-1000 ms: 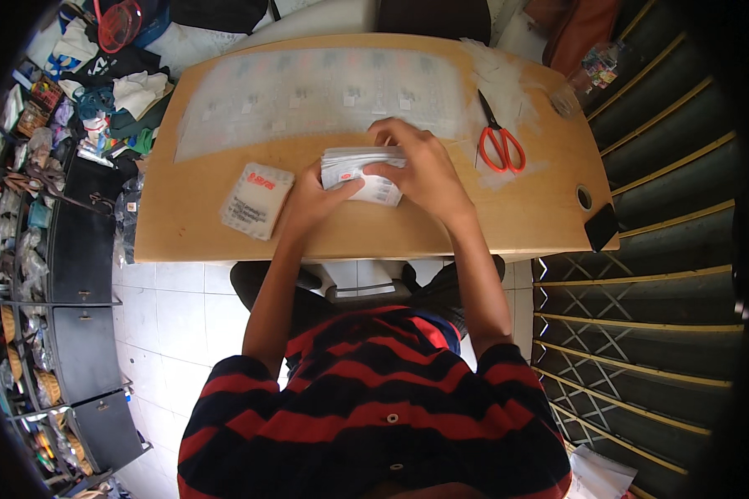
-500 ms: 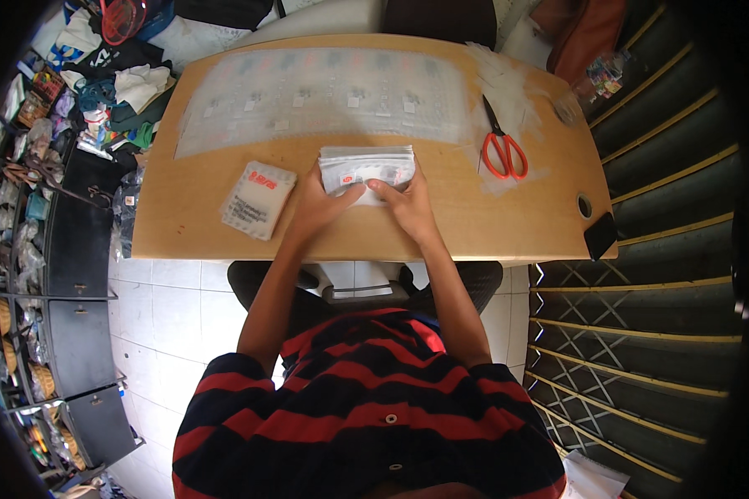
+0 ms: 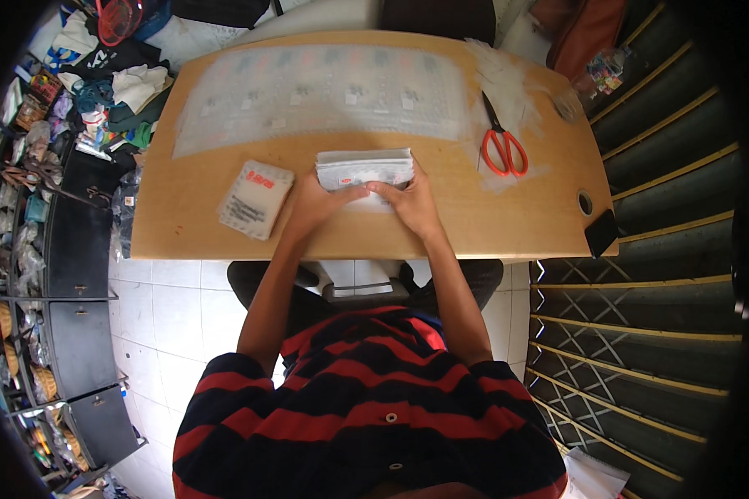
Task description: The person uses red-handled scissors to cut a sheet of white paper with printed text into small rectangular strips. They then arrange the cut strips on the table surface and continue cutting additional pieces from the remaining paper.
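Between both hands, near the middle of the wooden table [image 3: 474,218], is a stack of white printed plastic pouches [image 3: 363,169]. My left hand [image 3: 318,200] grips its left side, with the thumb across the near face. On the right side my right hand [image 3: 409,200] does the same, and the two thumb tips nearly meet. The other fingers are mostly hidden behind the stack. Left of my hands lies a second pile of translucent pouches [image 3: 256,200] with red and dark print.
Printed clear plastic sheeting [image 3: 308,91] covers the table's far part. Scissors with red handles [image 3: 504,154] lie at the right, beside scraps of clear film [image 3: 508,83]. A dark phone [image 3: 601,234] sits at the right edge near a round cable hole [image 3: 584,205]. Packed shelves [image 3: 25,216] stand left.
My thumbs have shifted slightly on the stack, and its near face is tipped a little differently. The stack stays in both hands; the other things on the table have not moved.
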The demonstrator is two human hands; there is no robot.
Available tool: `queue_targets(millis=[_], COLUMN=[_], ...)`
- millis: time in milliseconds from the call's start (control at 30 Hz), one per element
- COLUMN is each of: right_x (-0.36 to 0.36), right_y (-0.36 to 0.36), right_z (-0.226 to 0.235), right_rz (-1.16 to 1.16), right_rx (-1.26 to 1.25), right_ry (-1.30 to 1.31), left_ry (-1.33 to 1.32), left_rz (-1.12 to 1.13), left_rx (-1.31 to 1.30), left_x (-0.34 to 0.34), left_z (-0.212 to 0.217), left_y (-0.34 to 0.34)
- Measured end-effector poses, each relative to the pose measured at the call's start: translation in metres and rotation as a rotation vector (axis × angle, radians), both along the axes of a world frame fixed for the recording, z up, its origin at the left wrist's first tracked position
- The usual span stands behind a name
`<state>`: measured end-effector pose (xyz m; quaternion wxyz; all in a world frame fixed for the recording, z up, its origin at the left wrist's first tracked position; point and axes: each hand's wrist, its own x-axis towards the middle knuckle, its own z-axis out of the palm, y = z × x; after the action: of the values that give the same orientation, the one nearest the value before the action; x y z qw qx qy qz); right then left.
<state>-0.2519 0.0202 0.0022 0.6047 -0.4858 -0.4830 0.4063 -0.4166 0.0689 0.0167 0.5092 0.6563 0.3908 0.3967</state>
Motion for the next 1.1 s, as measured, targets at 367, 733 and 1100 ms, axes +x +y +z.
queue_targets(millis=[367, 733, 1100], right_x=[-0.003, 0.018, 0.002], right_y=[-0.011, -0.030, -0.037], right_z=[0.013, 0.016, -0.007], right_rz=[0.017, 0.189, -0.286], right_rx=[-0.078, -0.153, -0.167], right_ry=[0.037, -0.163, -0.145], left_ry=[-0.022, 0.700, -0.031], left_rz=[-0.074, -0.760, 0.034], left_rx=[-0.118, 0.178, 0.070], left_x=[-0.008, -0.003, 0.027], left_z=[0.009, 0.061, -0.037], left_y=[-0.003, 0.046, -0.007])
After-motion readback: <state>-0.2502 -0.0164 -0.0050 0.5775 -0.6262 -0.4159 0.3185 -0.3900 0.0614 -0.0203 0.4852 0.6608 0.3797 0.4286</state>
